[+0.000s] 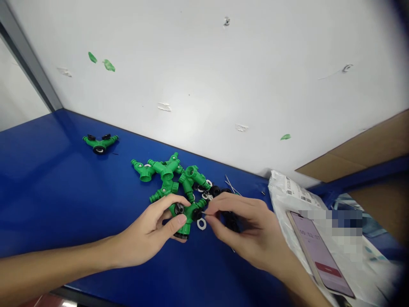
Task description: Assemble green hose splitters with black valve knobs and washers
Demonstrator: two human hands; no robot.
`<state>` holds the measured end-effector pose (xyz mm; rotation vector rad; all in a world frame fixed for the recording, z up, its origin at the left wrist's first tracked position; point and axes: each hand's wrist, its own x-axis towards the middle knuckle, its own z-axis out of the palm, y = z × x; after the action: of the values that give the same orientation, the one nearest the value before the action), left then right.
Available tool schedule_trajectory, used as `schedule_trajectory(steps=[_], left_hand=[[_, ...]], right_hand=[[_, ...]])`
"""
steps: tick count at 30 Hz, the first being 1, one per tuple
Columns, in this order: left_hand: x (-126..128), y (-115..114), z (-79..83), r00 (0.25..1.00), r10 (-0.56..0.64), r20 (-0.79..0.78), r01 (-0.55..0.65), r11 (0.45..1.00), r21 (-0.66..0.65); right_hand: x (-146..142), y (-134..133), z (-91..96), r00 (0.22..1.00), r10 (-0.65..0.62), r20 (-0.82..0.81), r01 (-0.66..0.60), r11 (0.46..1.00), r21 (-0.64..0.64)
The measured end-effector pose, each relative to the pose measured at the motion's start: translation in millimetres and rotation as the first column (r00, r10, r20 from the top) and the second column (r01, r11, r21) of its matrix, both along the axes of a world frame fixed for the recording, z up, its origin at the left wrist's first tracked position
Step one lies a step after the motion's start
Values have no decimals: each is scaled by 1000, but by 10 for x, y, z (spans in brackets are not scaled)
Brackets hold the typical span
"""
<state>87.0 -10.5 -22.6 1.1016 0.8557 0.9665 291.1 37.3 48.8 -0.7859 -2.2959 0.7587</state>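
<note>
My left hand [151, 230] is closed around a green Y-shaped hose splitter [189, 213] with black valve knobs and a black collar at its lower end. My right hand [252, 228] pinches a thin pin [204, 214] between thumb and forefinger, its tip at the splitter's right black knob [197, 214]. Just below that knob lies a white washer [201, 224] on the table. Beyond the hands is a pile of green splitter bodies [166, 168] without black knobs. Black parts [215, 190] and more white washers lie by my right fingers, partly hidden.
A green splitter with black knobs [100, 144] sits apart at the left of the blue table [57, 179]. Thin metal rods [232, 185] lie behind my right hand. To the right, a phone [321, 251] rests on a white plastic bag [287, 187]. A white wall [198, 76] bounds the back.
</note>
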Motion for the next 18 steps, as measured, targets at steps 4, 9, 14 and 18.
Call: schedule_trajectory(steps=[4, 9, 14, 18], left_hand=[[18, 20, 28, 998, 52, -38, -51, 998, 43], [5, 31, 29, 992, 119, -48, -112, 986, 124], [-26, 37, -16, 970, 165, -177, -119, 962, 245], [-31, 25, -3, 924, 220, -314, -112, 938, 329]], right_hand=[[-217, 40, 25, 992, 115, 46, -116, 993, 29], [-293, 108, -7, 982, 111, 155, -119, 992, 48], [-303, 115, -26, 979, 102, 175, -123, 986, 117], [-324, 77, -26, 980, 86, 182, -123, 971, 204]])
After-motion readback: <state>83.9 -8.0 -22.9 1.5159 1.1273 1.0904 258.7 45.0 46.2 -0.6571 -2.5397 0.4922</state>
